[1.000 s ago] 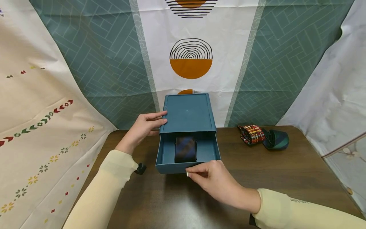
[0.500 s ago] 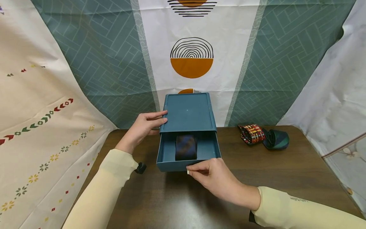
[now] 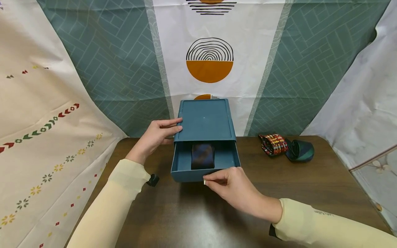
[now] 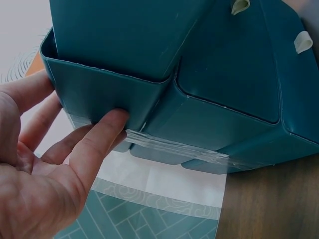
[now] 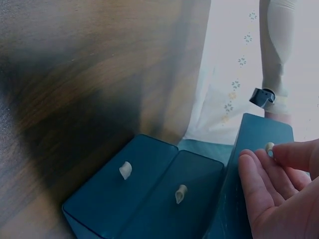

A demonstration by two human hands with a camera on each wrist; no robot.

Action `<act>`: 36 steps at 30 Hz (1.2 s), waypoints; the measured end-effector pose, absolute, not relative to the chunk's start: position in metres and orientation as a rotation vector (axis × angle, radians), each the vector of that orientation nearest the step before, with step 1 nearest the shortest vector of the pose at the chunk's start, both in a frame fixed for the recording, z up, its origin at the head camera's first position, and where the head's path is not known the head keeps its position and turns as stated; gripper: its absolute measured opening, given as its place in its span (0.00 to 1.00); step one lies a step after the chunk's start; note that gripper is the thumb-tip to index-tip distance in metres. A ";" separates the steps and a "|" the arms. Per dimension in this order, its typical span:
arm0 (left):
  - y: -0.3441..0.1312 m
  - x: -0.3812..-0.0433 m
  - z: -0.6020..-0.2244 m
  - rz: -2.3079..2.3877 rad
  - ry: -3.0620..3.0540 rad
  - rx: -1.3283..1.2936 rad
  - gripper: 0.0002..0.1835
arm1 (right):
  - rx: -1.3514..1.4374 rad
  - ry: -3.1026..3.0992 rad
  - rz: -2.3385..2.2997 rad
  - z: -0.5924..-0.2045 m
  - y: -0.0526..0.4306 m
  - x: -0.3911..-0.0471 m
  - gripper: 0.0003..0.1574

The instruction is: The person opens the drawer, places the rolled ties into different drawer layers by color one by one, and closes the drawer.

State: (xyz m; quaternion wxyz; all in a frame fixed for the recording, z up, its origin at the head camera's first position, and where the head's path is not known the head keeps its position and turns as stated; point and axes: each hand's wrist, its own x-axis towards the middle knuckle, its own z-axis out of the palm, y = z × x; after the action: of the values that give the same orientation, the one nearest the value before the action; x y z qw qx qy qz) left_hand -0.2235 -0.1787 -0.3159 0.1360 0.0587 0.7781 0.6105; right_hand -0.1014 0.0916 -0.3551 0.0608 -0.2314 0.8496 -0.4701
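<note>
A blue drawer unit [image 3: 206, 120] stands in the middle of the table, its top drawer [image 3: 187, 176] pulled partway out. Inside lies a rolled dark blue and brown necktie [image 3: 202, 157]. With thumb and forefinger my right hand [image 3: 237, 189] pinches the small pale pull tab [image 5: 269, 148] on that drawer's front. My left hand [image 3: 154, 135] rests against the unit's left side, fingers extended. In the left wrist view, the left hand's fingertips [image 4: 115, 118] touch the casing just above a band of clear tape [image 4: 179, 151].
Two lower drawers [image 5: 122, 186] with pale tabs show in the right wrist view. On the wooden table [image 3: 297, 186], a rolled red and yellow patterned necktie [image 3: 274, 144] lies beside a rolled green and navy one [image 3: 301, 151]. Patterned cloth [image 3: 124, 69] hangs behind.
The top drawer has slid a little way back into the unit, my right hand moving along with it on the tab. My left hand stays at the unit's side.
</note>
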 end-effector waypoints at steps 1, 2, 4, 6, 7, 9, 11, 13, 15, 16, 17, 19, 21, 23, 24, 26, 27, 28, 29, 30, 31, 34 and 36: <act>-0.178 -0.224 -0.316 1.769 2.252 0.171 0.26 | -0.701 2.573 -1.419 -0.355 0.092 -0.102 0.10; -0.178 -0.224 -0.316 1.772 2.249 0.171 0.26 | -0.701 2.573 -1.417 -0.355 0.092 -0.102 0.10; -0.178 -0.224 -0.316 1.775 2.248 0.171 0.26 | -0.699 2.572 -1.415 -0.355 0.092 -0.103 0.10; -0.178 -0.224 -0.316 1.779 2.245 0.172 0.26 | -0.694 2.572 -1.414 -0.355 0.092 -0.104 0.10; -0.179 -0.225 -0.316 1.781 2.243 0.173 0.26 | -0.692 2.572 -1.413 -0.355 0.092 -0.105 0.11; -0.179 -0.225 -0.316 1.784 2.242 0.176 0.26 | -0.685 2.571 -1.412 -0.355 0.092 -0.105 0.11; -0.178 -0.224 -0.315 1.785 2.242 0.177 0.26 | -0.682 2.573 -1.410 -0.355 0.092 -0.106 0.11; -0.178 -0.224 -0.315 1.784 2.243 0.174 0.26 | -0.686 2.582 -1.405 -0.355 0.092 -0.106 0.11; -0.178 -0.223 -0.315 1.782 2.247 0.172 0.26 | -0.689 2.589 -1.406 -0.355 0.091 -0.107 0.11; -0.178 -0.223 -0.315 1.779 2.250 0.170 0.26 | -0.692 2.592 -1.407 -0.355 0.091 -0.107 0.11; -0.178 -0.223 -0.315 1.780 2.251 0.170 0.26 | -0.693 2.597 -1.407 -0.355 0.091 -0.108 0.11; -0.178 -0.224 -0.316 1.783 2.255 0.176 0.25 | -0.699 2.605 -1.406 -0.355 0.091 -0.108 0.11; -0.179 -0.225 -0.317 1.788 2.260 0.182 0.25 | -0.698 2.606 -1.409 -0.355 0.090 -0.109 0.11; -0.180 -0.227 -0.321 1.797 2.267 0.178 0.25 | -0.699 2.612 -1.405 -0.355 0.090 -0.110 0.10; -0.181 -0.229 -0.323 1.797 2.276 0.177 0.24 | -0.700 2.615 -1.405 -0.355 0.089 -0.111 0.11; -0.182 -0.231 -0.328 1.799 2.292 0.174 0.24 | -0.691 2.615 -1.410 -0.355 0.089 -0.112 0.11; -0.182 -0.233 -0.330 1.794 2.303 0.182 0.24 | -0.690 2.619 -1.410 -0.354 0.088 -0.112 0.11; -0.183 -0.234 -0.332 1.792 2.312 0.184 0.24 | -0.689 2.621 -1.412 -0.354 0.088 -0.113 0.11; -0.183 -0.235 -0.334 1.789 2.320 0.189 0.24 | -0.689 2.623 -1.415 -0.354 0.088 -0.113 0.11; -0.183 -0.236 -0.335 1.787 2.326 0.197 0.24 | -0.689 2.627 -1.418 -0.354 0.087 -0.114 0.11; -0.183 -0.236 -0.336 1.788 2.329 0.204 0.24 | -0.688 2.627 -1.422 -0.354 0.087 -0.114 0.11; -0.182 -0.237 -0.338 1.788 2.331 0.222 0.25 | -0.692 2.640 -1.425 -0.354 0.087 -0.117 0.11; -0.182 -0.238 -0.338 1.788 2.333 0.227 0.25 | -0.690 2.644 -1.431 -0.354 0.087 -0.119 0.10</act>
State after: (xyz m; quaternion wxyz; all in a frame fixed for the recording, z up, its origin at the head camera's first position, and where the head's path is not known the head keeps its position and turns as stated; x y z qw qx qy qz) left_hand -0.2382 -0.1821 -0.3380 0.0967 0.0766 0.7876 0.6037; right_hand -0.1189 0.0866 -0.3539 0.0286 -0.2238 0.8568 -0.4638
